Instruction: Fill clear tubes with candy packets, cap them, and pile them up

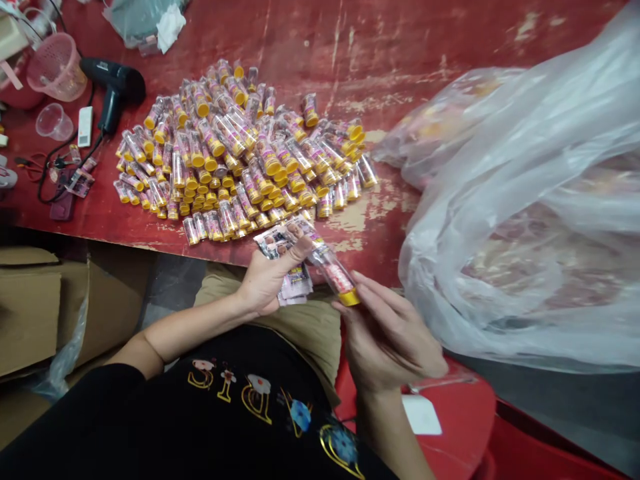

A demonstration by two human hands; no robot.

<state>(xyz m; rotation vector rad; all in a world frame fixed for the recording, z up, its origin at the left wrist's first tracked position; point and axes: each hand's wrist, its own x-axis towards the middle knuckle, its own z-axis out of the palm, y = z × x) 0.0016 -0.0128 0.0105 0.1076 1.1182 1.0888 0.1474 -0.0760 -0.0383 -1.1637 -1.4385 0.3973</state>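
Observation:
My left hand (270, 277) is closed on a stack of printed plastic sleeves (296, 283), which fan out on both sides of the thumb. In my right hand (387, 327), thumb and fingers pinch the yellow cap end of a clear tube (336, 272) with pink and white contents. The tube's far end meets a printed sleeve at my left thumb; how far it sits inside I cannot tell. Just beyond my hands lies a large heap of similar yellow-capped tubes (215, 140), wrapped in printed film, on the red table (400, 40).
Large translucent plastic bags (465, 200) bulge over the table's right side. A black hair dryer (113, 87), pink basket (57, 67) and clear cup (53, 122) stand at the left. A cardboard box (30, 313) is below left, a red stool (460, 413) below right.

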